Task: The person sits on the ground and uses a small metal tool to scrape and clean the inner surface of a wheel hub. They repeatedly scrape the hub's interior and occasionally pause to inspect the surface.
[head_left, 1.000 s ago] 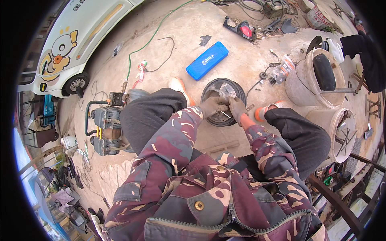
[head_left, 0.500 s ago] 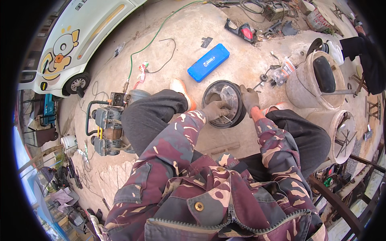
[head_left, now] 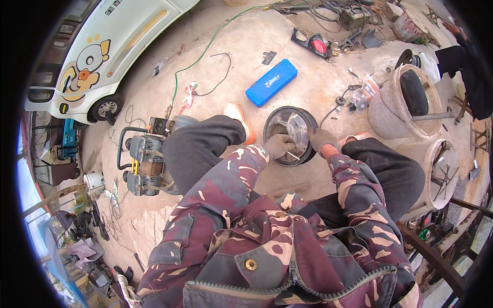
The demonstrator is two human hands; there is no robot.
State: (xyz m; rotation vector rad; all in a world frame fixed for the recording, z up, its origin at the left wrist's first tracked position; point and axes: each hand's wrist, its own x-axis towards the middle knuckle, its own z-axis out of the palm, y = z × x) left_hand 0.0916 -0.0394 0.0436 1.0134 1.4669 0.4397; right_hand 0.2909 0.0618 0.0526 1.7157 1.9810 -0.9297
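Note:
A round black wheel-like part [head_left: 271,126] with a hollow, greyish inside stands on the ground between my feet. My left hand [head_left: 279,146], in a grey-brown work glove, reaches over its near left side. A thin whitish stick [head_left: 293,155] shows at the fingertips, which are curled closed; its kind is too small to tell. The right hand [head_left: 323,139], gloved too, is closed over the right rim of the part, fingers on the inner side and palm outside. Both forearms wear camouflage sleeves.
A blue case [head_left: 271,83] lies just beyond the part. To the left are an air compressor [head_left: 146,159], a green hose [head_left: 205,49] and a white van [head_left: 110,56]. Two large pale buckets [head_left: 385,119] stand at right. Another person's dark-clothed limb [head_left: 465,79] shows at far right.
The view has shifted slightly, so everything sits a little lower and to the right. My right hand has moved down the rim; my left hand stays at the near side with the stick.

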